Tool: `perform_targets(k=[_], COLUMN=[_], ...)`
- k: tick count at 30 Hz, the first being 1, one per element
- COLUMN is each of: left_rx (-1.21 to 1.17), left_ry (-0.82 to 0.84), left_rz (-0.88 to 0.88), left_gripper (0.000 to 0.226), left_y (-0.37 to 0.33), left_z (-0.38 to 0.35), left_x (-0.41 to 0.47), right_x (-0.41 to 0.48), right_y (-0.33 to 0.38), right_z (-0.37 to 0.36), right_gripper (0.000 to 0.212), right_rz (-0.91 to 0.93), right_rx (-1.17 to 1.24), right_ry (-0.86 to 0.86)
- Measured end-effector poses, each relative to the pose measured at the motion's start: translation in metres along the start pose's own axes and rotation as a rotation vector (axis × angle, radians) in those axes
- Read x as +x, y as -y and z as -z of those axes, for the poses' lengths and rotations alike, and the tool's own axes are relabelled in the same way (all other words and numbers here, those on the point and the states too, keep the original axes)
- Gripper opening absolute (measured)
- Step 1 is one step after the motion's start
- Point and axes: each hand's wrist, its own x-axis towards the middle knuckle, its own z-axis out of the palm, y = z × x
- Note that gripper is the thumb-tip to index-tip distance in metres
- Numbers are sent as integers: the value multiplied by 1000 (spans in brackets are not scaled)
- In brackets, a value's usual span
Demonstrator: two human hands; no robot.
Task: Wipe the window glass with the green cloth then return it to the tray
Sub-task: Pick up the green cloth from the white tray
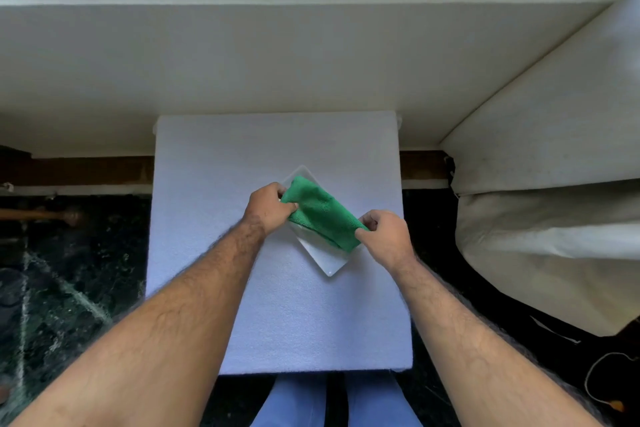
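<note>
Green cloth [320,213], fuzzy microfibre, folded into a long bundle, lies diagonally over the white tray [329,262] on the desk [207,156]. Left hand [268,206] pinches its upper end, right hand [386,236] pinches the lower end; both closed on it.

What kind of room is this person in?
Probably a room in a home, though that is a guess. A small table under a white cover stands on a dark marbled stone floor against a cream wall, and both hands hold a green cloth over a tray.
</note>
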Motion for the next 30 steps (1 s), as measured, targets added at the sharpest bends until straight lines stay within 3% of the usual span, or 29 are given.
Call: perform_targets(k=[6,15,23,30], left_rx=[-166,-212,-438,-651], left_ry=[46,-71,-137,-169], left_rz=[-110,-358,-581,-766], left_gripper=[24,27,12,20], left_y=[-43,-155,-264,-346], left_z=[52,164,270,350], left_x=[-40,-118,-196,-277], right_x=[-27,-92,-158,-224], right_y=[35,119,210,282], right_z=[63,201,329,418], right_gripper=[17,31,29,30], right_rz=[90,347,501,671], right_rx=[10,-45,98,202], right_ry=[50,-149,-310,-450])
